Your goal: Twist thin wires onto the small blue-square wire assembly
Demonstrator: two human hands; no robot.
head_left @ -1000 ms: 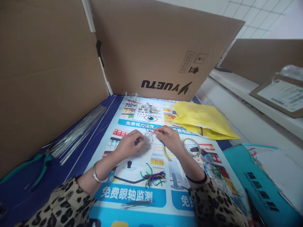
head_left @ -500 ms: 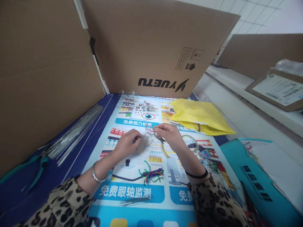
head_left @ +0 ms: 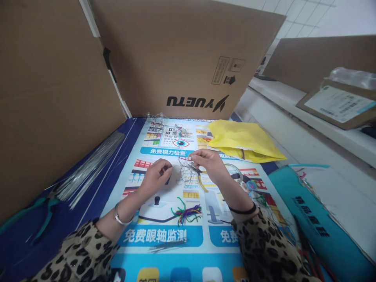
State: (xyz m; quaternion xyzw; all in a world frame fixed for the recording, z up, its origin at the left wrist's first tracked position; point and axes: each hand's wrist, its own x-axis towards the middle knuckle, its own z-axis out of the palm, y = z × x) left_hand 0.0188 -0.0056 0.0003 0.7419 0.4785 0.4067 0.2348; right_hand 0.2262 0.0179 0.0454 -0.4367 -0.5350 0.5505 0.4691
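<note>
My right hand is closed in a pinch on a short red thread, over a loose tangle of thin dark wire. It cannot be made out whether the thread is joined to the wire. To the left, my left hand has its fingers curled with thumb and forefinger together; anything between them is too fine to see. Partly under my right hand lies a tool with a yellow handle. Closer to me is a bundle of coloured threads, with thin dark wire pieces below it.
Cardboard panels stand at the back and left. Straight silver wires and green-handled pliers lie left. A yellow bag, a clear ring of tape and a teal bag are on the right. More tangled wire sits at the back.
The view has turned slightly right. My left hand's fingertips have drawn a little away from the wire tangle. My right hand keeps its pinch at nearly the same place.
</note>
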